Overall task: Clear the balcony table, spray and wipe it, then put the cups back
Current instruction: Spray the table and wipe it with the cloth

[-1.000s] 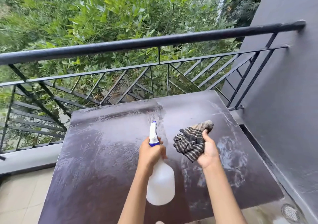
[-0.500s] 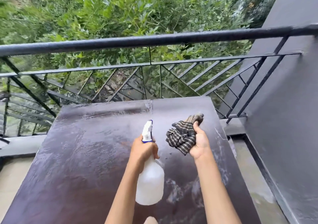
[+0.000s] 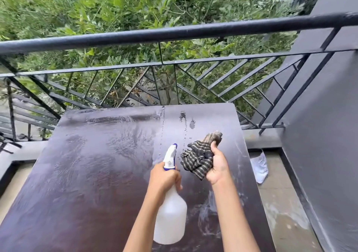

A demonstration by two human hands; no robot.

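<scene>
The dark brown balcony table [image 3: 93,174] fills the lower view, its top wet and streaked, with fresh droplets near the far edge. My left hand [image 3: 164,180] grips the neck of a white spray bottle [image 3: 171,218] with a blue-trimmed nozzle pointing away from me over the table. My right hand [image 3: 218,167] holds a bunched striped brown cloth [image 3: 199,157] just above the table's right part. No cups are in view.
A black metal railing [image 3: 174,33] runs along the table's far edge, with green foliage beyond. A grey wall [image 3: 319,155] stands on the right. A white bag-like object [image 3: 259,165] lies on the wet floor between table and wall.
Fresh droplets and a spray line have appeared on the far part of the table. Both hands stay close together, holding bottle and cloth; the view has shifted slightly.
</scene>
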